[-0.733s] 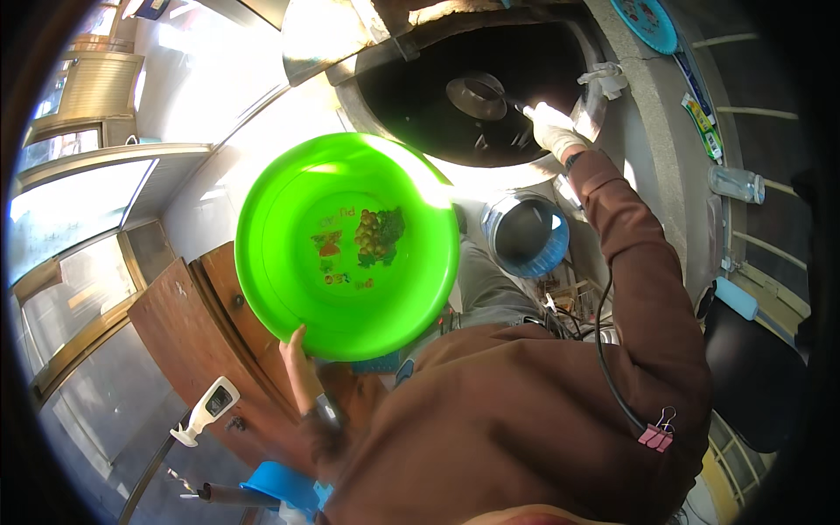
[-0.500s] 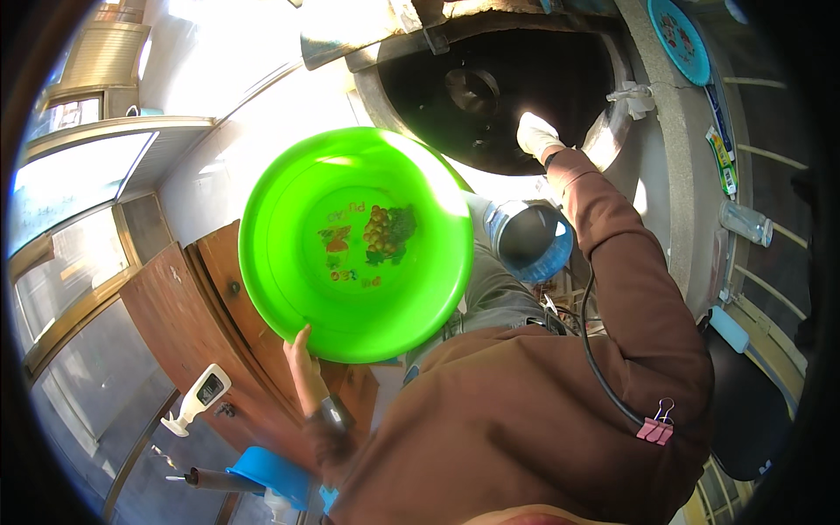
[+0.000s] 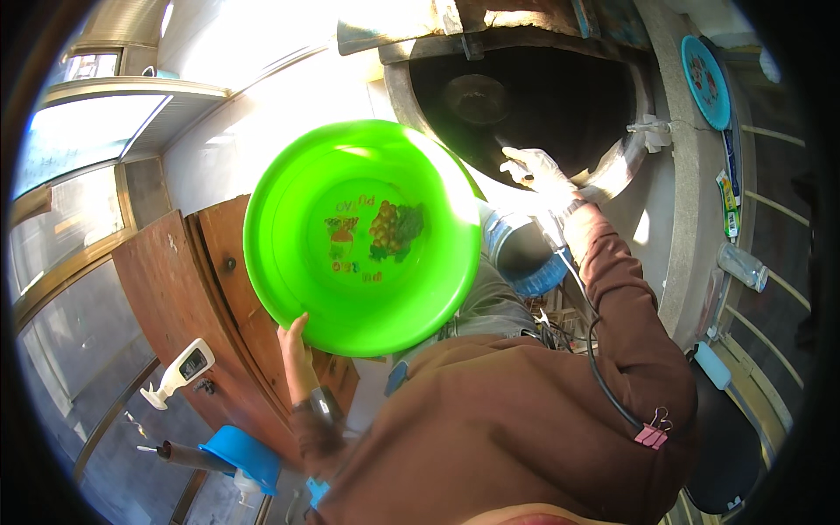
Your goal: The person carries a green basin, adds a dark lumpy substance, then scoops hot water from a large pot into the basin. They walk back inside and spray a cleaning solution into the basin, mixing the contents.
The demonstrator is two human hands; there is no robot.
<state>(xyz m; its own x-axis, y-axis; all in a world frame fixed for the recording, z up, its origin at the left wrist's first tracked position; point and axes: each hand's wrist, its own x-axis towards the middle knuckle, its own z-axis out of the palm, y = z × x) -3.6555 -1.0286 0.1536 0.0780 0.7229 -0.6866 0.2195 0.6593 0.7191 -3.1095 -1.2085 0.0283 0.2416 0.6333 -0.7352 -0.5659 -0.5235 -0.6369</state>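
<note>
A bright green plastic basin (image 3: 363, 319) with a printed grape picture on its bottom fills the left middle, showing nothing inside. My left hand (image 3: 296, 346) grips its near left rim, thumb over the edge, the other fingers mostly hidden below. Beyond it stands a large dark round vat (image 3: 569, 83); a dim round shape lies in its dark inside, too unclear to name. Over the vat's near edge, my right hand (image 3: 541, 171) has its fingers curled in strong light. What they hold, if anything, I cannot make out.
A blue-tinted clear plastic container (image 3: 538, 282) stands just below the vat. Worn boards (image 3: 402, 33) lie across the vat's far side. A wooden cabinet (image 3: 157, 289) is at left. On the right ledge sit a blue plate (image 3: 705, 83) and a glass jar (image 3: 742, 266). A cable (image 3: 604, 376) runs along my right arm.
My right hand has drawn back toward me from over the vat, its curled fingers now turned more into view. My left hand keeps its grip on the basin. The whole view has shifted slightly.
</note>
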